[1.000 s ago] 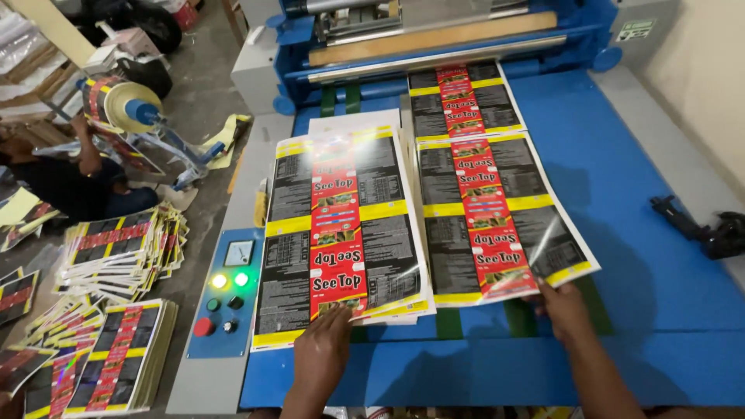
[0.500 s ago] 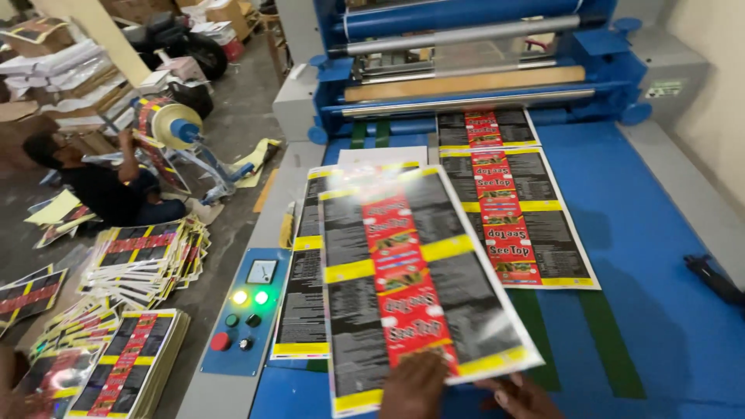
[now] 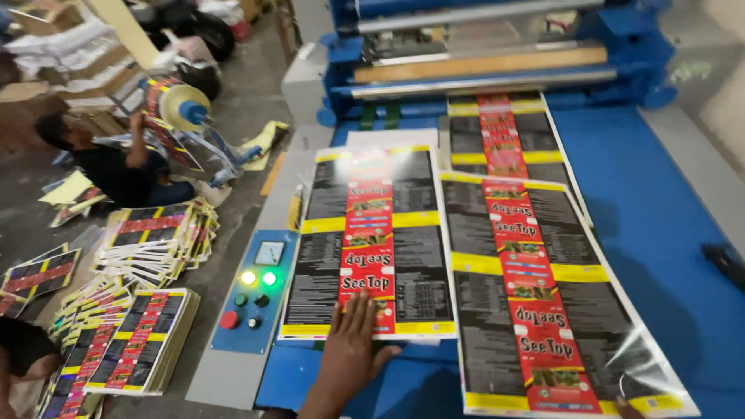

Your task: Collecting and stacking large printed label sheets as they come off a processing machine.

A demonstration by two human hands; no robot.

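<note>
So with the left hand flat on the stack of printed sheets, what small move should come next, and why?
Probably a slide of the left hand rightward toward the loose glossy sheet coming off the blue machine. That sheet lies slightly skewed on the blue table, beside the squared stack, and no hand clearly holds it; the right hand barely shows at the bottom edge.

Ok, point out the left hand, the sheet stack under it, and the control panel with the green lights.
left hand [image 3: 351, 349], head view, back of the hand.
sheet stack [image 3: 403, 248], head view, black panel of the top sheet.
control panel [image 3: 256, 310], head view, blue face among the buttons.
</note>
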